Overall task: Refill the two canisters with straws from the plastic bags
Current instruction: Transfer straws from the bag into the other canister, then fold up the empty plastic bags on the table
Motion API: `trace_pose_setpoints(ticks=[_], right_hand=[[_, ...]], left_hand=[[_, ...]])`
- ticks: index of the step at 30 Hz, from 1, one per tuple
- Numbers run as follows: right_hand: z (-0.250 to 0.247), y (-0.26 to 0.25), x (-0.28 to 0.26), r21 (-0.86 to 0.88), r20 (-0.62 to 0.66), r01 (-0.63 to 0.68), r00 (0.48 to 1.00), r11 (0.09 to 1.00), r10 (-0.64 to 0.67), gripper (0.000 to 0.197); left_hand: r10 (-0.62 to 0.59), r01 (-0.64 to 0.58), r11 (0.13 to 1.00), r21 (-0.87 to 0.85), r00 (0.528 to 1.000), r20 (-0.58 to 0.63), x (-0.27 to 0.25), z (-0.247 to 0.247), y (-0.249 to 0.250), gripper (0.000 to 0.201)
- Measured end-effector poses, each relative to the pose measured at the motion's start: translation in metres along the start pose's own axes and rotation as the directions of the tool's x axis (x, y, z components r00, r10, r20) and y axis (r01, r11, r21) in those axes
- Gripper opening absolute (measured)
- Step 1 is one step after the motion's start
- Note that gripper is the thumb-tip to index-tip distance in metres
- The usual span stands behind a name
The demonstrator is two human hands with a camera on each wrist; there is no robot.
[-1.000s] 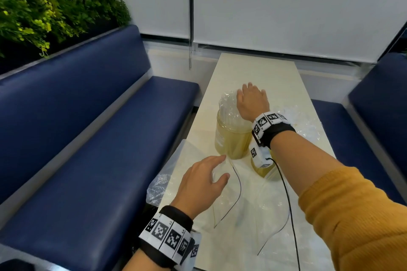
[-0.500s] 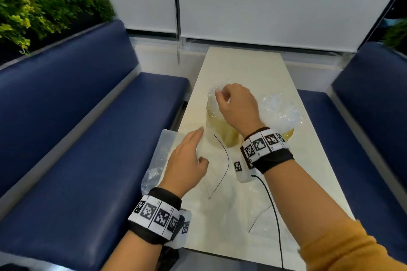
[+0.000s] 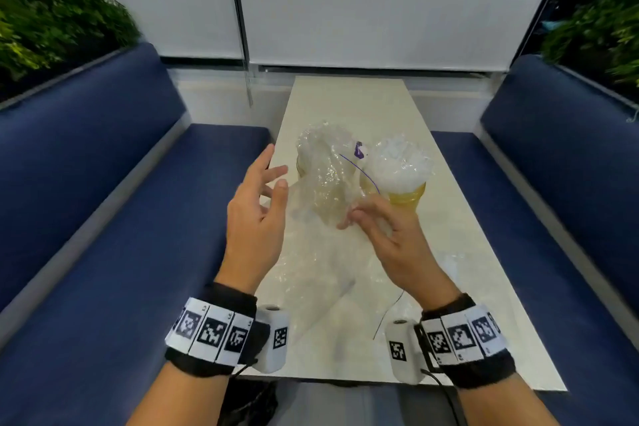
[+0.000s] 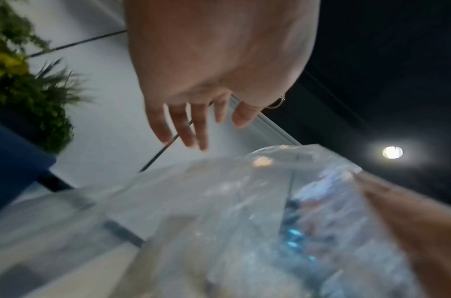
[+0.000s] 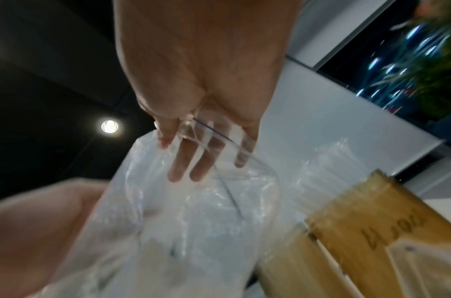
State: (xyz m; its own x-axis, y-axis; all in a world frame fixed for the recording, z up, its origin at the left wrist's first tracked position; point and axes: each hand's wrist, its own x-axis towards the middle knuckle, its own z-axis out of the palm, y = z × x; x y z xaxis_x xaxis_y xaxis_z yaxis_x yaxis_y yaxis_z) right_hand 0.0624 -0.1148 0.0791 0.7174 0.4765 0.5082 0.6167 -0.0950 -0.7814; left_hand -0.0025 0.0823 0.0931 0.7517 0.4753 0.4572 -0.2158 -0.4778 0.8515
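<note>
Two amber canisters stand mid-table. The right canister is packed with clear-wrapped straws. The left canister is mostly hidden behind a crumpled clear plastic bag with a purple zip line. My right hand pinches this bag and holds it up above the table. My left hand hovers just left of the bag with fingers spread, holding nothing.
More clear plastic lies flat on the cream table in front of me. Blue benches flank the table on both sides, with plants behind them. White blinds close off the far end.
My right hand has come off the left canister's top and pulled back toward me with the bag raised. My left hand has lifted off the table to the bag's left side.
</note>
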Motion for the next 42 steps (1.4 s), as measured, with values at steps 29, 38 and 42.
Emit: trace_pose_setpoints(ticks=[29,38,42], right_hand=[[-0.177,0.114,-0.142,-0.312,-0.414,-0.817,0.577,0.486,0.704,0.032],[-0.141,0.178,-0.160,-0.191,-0.385,-0.899,0.437,0.393,0.813,0.054],[-0.134,0.192,-0.149,-0.159,-0.370,-0.922,0.388,0.354,0.844,0.092]], left_hand=[[-0.414,0.455,0.885,-0.093,0.864,0.288,-0.065,0.162,-0.036,0.055],[-0.658,0.482,0.740,0.470,0.665,0.353,-0.093,0.182,-0.087,0.110],[-0.767,0.711,0.633,0.307,0.523,0.372,-0.087,0.181,-0.088,0.066]])
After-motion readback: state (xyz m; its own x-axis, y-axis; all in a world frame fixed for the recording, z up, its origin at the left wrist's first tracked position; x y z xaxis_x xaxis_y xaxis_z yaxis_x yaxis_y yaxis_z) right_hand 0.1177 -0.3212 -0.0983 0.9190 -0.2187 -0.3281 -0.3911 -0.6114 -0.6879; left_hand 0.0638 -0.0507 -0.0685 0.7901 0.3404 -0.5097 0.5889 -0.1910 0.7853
